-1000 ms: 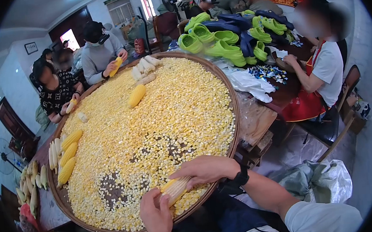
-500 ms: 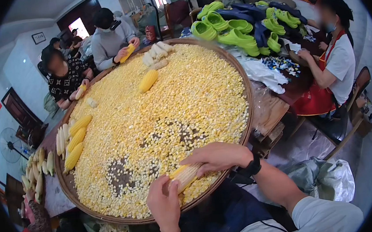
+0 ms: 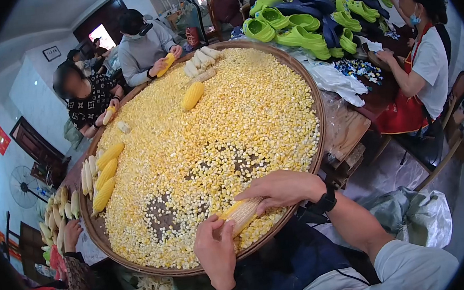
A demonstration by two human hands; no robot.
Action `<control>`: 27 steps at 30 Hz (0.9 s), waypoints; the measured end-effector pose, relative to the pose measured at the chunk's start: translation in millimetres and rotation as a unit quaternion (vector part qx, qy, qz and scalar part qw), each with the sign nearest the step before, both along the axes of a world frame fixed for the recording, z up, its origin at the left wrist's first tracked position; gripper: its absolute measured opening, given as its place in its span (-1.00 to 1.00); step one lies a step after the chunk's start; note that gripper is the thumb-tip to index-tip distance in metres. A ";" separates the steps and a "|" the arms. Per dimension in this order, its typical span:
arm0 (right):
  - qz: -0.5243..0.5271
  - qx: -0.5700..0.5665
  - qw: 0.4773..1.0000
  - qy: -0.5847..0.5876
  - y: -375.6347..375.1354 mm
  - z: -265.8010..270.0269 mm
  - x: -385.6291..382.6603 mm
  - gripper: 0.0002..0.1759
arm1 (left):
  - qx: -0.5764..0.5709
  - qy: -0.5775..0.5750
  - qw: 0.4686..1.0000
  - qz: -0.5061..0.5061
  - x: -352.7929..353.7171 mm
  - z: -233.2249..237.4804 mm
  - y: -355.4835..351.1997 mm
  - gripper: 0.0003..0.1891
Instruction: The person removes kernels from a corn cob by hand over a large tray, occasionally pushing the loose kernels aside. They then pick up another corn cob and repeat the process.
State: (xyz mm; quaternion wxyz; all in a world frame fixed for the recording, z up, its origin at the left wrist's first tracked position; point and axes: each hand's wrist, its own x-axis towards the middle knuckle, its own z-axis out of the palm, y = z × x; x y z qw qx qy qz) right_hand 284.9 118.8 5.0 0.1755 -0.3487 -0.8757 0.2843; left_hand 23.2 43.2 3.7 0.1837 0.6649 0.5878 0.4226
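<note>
Both my hands grip one corn cob point(image 3: 243, 214) low over the near side of a big round tray point(image 3: 321, 154). The cob's upper face is stripped to pale rows, with yellow kernels left along one side. My left hand point(image 3: 216, 248) is closed round its lower left end. Across the upper right end lies my right hand point(image 3: 280, 190), its fingers wrapped over the cob. Loose corn kernels point(image 3: 203, 131) spread over most of the tray, with dark patches of its bottom showing near my hands.
Whole yellow cobs point(image 3: 106, 172) lie at the tray's left rim, beside stripped ones. Another yellow cob point(image 3: 192, 96) rests farther back. Two people across hold cobs. Green and navy clogs point(image 3: 305, 33) are piled at the right, where another person point(image 3: 423, 62) sits. Unshelled cobs point(image 3: 59, 215) lie at the left.
The view has shifted, so the tray sits a little farther right. The person at the right now holds up a green clog. A hand at the left reaches to the piled cobs. My hands keep their grip.
</note>
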 end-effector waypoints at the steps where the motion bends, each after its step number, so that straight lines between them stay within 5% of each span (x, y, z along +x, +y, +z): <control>1: 0.000 -0.001 1.000 -0.001 -0.4 0.6 0.2 -0.27 | 0.003 0.007 1.000 0.000 0.1 0.7 0.1 -0.75; 27: -0.006 -0.002 1.000 -0.006 -1.7 -0.1 0.0 -0.28 | -0.042 -0.001 0.998 -0.037 -3.9 -1.7 2.8 -0.75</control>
